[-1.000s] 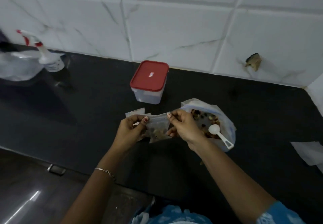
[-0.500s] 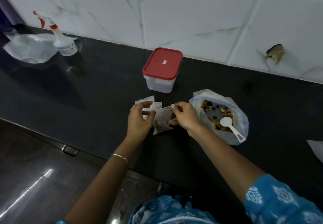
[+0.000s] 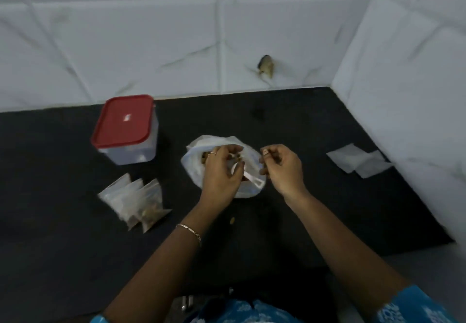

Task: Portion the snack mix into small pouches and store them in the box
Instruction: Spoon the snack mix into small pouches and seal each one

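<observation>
My left hand (image 3: 222,171) hovers curled and holding nothing over the open snack mix bag (image 3: 199,163), near the white scoop (image 3: 248,175) resting in its mouth, while my right hand (image 3: 282,169) sits just beside the bag, fingers pinched narrow, though I cannot tell on what. Filled pouches (image 3: 137,203) lie grouped on the bench (image 3: 315,209) just in front of the red-lidded box (image 3: 126,129), likely staged for loading together. Empty pouches (image 3: 358,161) wait well apart on the right.

Home kitchen, black counter (image 3: 315,196), tiled wall (image 3: 151,45)
</observation>
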`<state>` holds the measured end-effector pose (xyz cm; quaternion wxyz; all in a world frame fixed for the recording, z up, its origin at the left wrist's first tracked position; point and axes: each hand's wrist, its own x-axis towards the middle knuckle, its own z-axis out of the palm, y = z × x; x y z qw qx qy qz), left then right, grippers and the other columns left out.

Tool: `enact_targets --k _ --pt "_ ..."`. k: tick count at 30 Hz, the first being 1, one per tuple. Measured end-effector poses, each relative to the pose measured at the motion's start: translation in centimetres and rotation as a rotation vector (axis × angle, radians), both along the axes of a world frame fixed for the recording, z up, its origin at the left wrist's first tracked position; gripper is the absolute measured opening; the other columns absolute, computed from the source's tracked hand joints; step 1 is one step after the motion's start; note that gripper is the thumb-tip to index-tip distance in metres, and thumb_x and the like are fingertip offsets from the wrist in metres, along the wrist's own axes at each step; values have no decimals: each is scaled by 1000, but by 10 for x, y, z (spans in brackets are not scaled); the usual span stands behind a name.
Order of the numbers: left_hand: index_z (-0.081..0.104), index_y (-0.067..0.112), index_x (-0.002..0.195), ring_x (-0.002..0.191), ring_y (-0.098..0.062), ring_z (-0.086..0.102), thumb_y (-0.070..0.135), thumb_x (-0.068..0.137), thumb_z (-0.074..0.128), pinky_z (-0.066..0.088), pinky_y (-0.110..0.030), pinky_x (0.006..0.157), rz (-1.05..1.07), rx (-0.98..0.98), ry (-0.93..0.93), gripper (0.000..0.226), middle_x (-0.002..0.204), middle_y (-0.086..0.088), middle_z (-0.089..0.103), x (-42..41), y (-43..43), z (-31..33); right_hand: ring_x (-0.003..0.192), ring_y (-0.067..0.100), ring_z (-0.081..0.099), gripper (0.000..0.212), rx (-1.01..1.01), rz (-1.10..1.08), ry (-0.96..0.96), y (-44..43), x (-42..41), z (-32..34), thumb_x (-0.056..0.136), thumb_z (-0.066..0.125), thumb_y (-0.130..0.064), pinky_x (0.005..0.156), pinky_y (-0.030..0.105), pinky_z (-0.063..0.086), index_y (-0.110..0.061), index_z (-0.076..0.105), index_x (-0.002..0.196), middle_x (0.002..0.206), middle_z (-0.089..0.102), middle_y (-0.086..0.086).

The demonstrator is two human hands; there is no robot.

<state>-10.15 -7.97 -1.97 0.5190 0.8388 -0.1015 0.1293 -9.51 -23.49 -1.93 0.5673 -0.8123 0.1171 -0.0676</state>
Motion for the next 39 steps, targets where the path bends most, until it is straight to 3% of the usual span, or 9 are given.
enact_targets --k 3,7,13,15,23,29,32,36,39 --pt "59 23 113 97 -5 57 13 86 65 50 -24 81 -137 14 23 30 110 6 60 6 -37 -9 93 13 65 15 -170 -140 3 -50 -7 -9 95 57 -22 85 35 54 -24 63 108 101 67 -6" --pt "56 25 113 96 -6 57 10 87 66 48 -15 80 -341 -15 155 32 112 -2 59 10 -89 -18 109 24 59 28 -479 -336 32 -128 -21 -27 89 64 -17 92 35 45 -14 61 117 117 63 7" --pt "56 17 122 103 -12 57 15 87 67 50 -29 93 -476 128 312 37 116 -2 58 23 -130 -34 97 34 63 31 -915 -171 -17 -181 -21 -47 80 73 -13 86 43 50 -5 67 109 105 68 14" --pt "54 16 124 105 -12 57 14 88 66 50 -23 91 -502 148 357 38 120 -1 57 24 -139 -37 94 34 64 31 -981 -141 -17 -187 -12 -47 79 74 -14 83 42 50 -4 68 109 103 69 15" --pt "53 17 126 108 -11 57 15 89 65 48 -25 93 -487 141 438 39 124 -1 55 24 -149 -43 79 23 62 17 -1045 -79 89 -194 2 -50 95 57 -21 63 27 40 -7 66 88 87 65 9" --pt "53 18 123 108 -11 59 14 90 64 48 -21 89 -470 83 497 36 125 0 55 26 -148 -40 82 24 63 13 -1077 32 95 -198 10 -48 95 55 -14 74 31 49 -5 64 92 91 65 11" --pt "53 17 123 108 -10 58 13 90 64 46 -15 86 -448 66 498 35 126 1 55 27 -147 -37 80 22 63 17 -990 -35 77 -198 11 -47 96 53 -15 72 27 47 -6 65 88 88 65 10" --pt "55 17 122 108 -10 59 15 91 63 50 -30 97 -441 4 506 32 125 0 57 30 -145 -26 81 13 63 9 -854 -140 -14 -180 0 -24 91 62 -16 78 25 53 -10 70 94 89 68 3" --pt "59 17 117 104 -6 61 20 92 62 50 -27 95 -387 -91 484 25 117 4 63 31 -143 -11 78 6 62 10 -700 -161 -63 -155 -13 4 87 68 -16 77 21 53 -13 71 96 89 70 -1"
